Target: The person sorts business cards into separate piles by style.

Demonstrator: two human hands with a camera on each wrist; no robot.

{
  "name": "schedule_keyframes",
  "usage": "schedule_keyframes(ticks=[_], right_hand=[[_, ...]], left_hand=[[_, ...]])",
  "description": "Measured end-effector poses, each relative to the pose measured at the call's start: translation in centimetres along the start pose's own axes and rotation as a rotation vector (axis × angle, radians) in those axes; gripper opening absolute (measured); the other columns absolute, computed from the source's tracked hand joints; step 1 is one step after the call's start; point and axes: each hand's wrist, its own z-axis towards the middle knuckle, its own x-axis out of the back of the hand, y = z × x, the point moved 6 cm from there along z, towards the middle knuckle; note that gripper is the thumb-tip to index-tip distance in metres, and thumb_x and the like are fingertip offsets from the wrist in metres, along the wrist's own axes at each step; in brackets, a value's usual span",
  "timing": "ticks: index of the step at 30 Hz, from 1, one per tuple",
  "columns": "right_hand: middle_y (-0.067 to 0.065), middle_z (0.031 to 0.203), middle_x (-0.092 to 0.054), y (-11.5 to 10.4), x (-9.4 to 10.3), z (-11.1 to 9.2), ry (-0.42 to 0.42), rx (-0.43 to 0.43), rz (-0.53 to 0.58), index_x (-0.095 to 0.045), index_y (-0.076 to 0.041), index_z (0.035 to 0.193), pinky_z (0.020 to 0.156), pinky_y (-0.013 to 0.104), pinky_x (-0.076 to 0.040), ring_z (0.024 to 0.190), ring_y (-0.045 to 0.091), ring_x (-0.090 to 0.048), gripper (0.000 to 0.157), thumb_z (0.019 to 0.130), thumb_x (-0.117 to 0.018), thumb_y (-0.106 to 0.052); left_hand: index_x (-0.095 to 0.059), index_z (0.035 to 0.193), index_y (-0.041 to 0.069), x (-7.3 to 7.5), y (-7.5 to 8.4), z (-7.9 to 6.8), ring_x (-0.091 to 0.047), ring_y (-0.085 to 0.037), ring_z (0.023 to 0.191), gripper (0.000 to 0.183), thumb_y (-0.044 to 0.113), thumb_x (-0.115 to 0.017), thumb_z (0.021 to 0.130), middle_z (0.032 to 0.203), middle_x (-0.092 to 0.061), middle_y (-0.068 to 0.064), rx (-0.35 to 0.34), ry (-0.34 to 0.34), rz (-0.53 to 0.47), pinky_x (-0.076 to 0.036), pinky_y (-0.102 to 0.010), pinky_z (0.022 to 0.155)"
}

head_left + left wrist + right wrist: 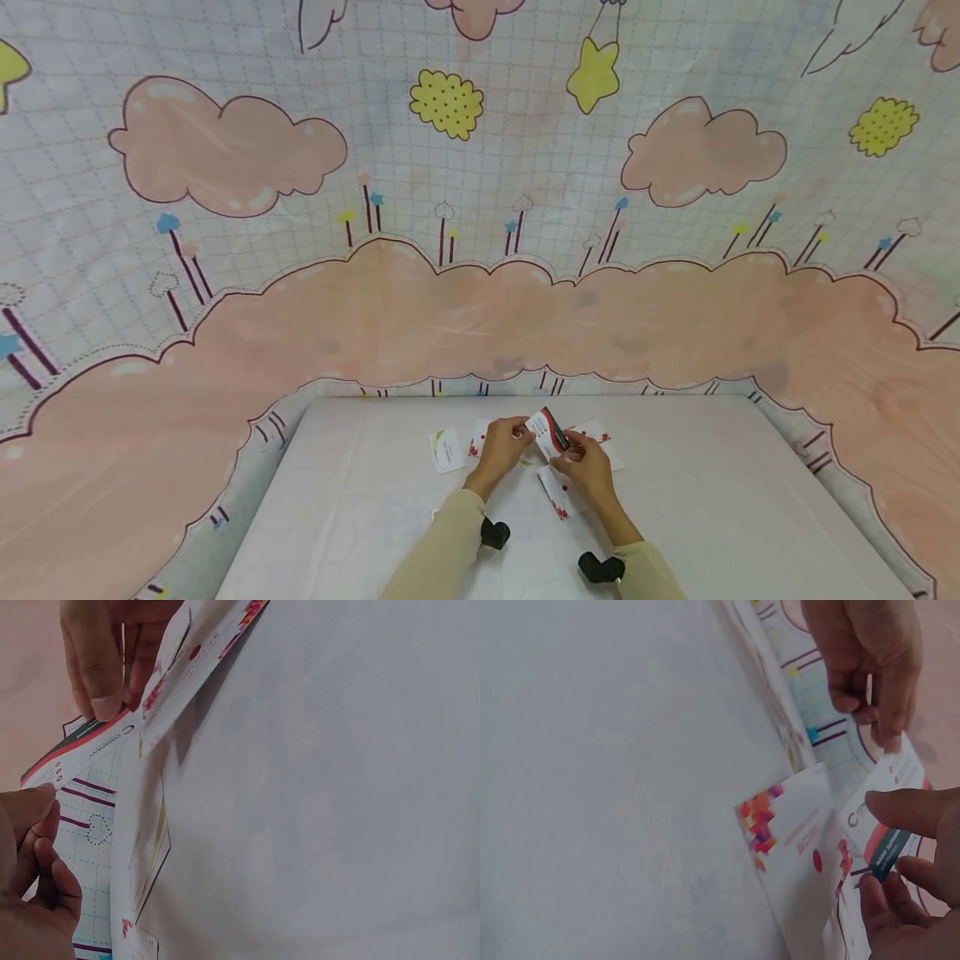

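Observation:
A white business card (542,427) with a red and black band is held up between my two hands above the table. My left hand (504,446) pinches one corner of it between thumb and finger. Thumb and fingers of my right hand (588,471) grip the opposite end, over the dark band. In the right wrist view a logo and small print show on the card (892,776). Below my right hand lies a white card with red and orange blocks (558,492). Left of my left hand is a white card with a green corner (447,452).
More cards with red patterns lie behind my hands, such as a white card (592,430) at the right and a partly covered card (477,435) at the left. They rest on a white table (360,483). A patterned cloud backdrop (480,325) rises behind the table's far edge.

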Motion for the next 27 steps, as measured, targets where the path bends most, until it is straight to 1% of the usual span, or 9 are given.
schedule_keyframes(ticks=[2,4,7,13,17,19,23,25,27], right_hand=[[0.023,0.111,-0.064,0.2,-0.1,0.0,-0.006,-0.026,0.055,-0.062,0.004,0.125,0.070,0.023,-0.056,0.095,0.030,-0.069,0.056,0.072,-0.080,-0.002],[0.023,0.114,-0.064,0.3,-0.1,-0.1,-0.002,-0.049,0.075,-0.062,0.003,0.125,0.067,0.019,-0.054,0.096,0.029,-0.068,0.055,0.073,-0.079,-0.002],[0.022,0.114,-0.065,0.3,0.1,-0.1,0.009,-0.040,0.038,-0.062,0.002,0.126,0.066,0.018,-0.051,0.096,0.028,-0.067,0.056,0.072,-0.078,-0.001],[0.019,0.107,-0.064,0.0,0.3,-0.1,0.016,0.030,-0.071,-0.063,0.003,0.125,0.073,0.024,-0.049,0.094,0.025,-0.064,0.061,0.068,-0.083,-0.003],[0.016,0.107,-0.063,-0.2,0.4,-0.2,0.020,0.059,-0.105,-0.063,0.002,0.125,0.079,0.031,-0.049,0.093,0.024,-0.062,0.061,0.068,-0.084,-0.004],[0.016,0.110,-0.063,-0.2,0.4,-0.3,0.017,0.064,-0.112,-0.063,0.000,0.126,0.082,0.036,-0.051,0.096,0.025,-0.062,0.061,0.069,-0.084,-0.005],[0.017,0.116,-0.062,-0.3,0.7,-0.7,0.005,0.068,-0.095,-0.063,-0.003,0.127,0.088,0.043,-0.053,0.101,0.029,-0.062,0.059,0.071,-0.083,-0.005],[0.017,0.119,-0.061,-0.4,0.8,-0.8,-0.002,0.070,-0.073,-0.063,-0.003,0.127,0.089,0.045,-0.053,0.104,0.030,-0.062,0.059,0.072,-0.083,-0.005],[0.017,0.122,-0.061,-0.4,0.9,-0.9,-0.009,0.070,-0.058,-0.063,-0.004,0.127,0.089,0.044,-0.052,0.105,0.030,-0.062,0.059,0.072,-0.083,-0.005]], left_hand=[[-0.071,0.112,-0.003,-0.1,0.1,-0.1,-0.053,-0.006,0.074,0.028,0.005,-0.069,0.086,0.078,-0.068,-0.003,0.002,0.010,0.005,-0.044,-0.020,0.067],[-0.071,0.113,-0.004,-0.2,0.1,-0.2,-0.051,-0.005,0.072,0.029,0.004,-0.069,0.085,0.078,-0.068,-0.003,0.013,0.014,0.013,-0.042,-0.019,0.066],[-0.071,0.109,-0.003,-0.4,0.1,-0.3,-0.046,-0.004,0.067,0.026,0.002,-0.068,0.084,0.077,-0.065,-0.002,0.019,0.003,0.018,-0.038,-0.018,0.060],[-0.073,0.104,0.000,-0.8,0.0,-0.3,-0.041,-0.003,0.063,0.021,0.002,-0.070,0.083,0.073,-0.060,0.002,-0.004,-0.031,0.031,-0.031,-0.016,0.055],[-0.073,0.108,0.002,-0.9,0.0,-0.4,-0.045,-0.004,0.068,0.024,0.007,-0.072,0.084,0.075,-0.062,0.002,-0.005,-0.060,0.043,-0.035,-0.017,0.060],[-0.072,0.110,0.003,-0.7,0.0,-0.5,-0.049,-0.006,0.072,0.026,0.009,-0.072,0.085,0.078,-0.065,0.002,-0.008,-0.071,0.055,-0.039,-0.019,0.064],[-0.071,0.115,0.004,-0.2,0.1,-0.9,-0.060,-0.014,0.083,0.031,0.012,-0.073,0.086,0.084,-0.070,-0.001,-0.027,-0.076,0.076,-0.048,-0.030,0.078],[-0.070,0.116,0.003,0.1,0.1,-1.1,-0.062,-0.019,0.088,0.032,0.013,-0.074,0.085,0.087,-0.071,-0.003,-0.043,-0.072,0.078,-0.049,-0.036,0.085],[-0.070,0.116,0.005,0.3,0.1,-1.2,-0.062,-0.020,0.089,0.033,0.015,-0.075,0.085,0.090,-0.072,-0.005,-0.049,-0.070,0.076,-0.048,-0.037,0.085]])
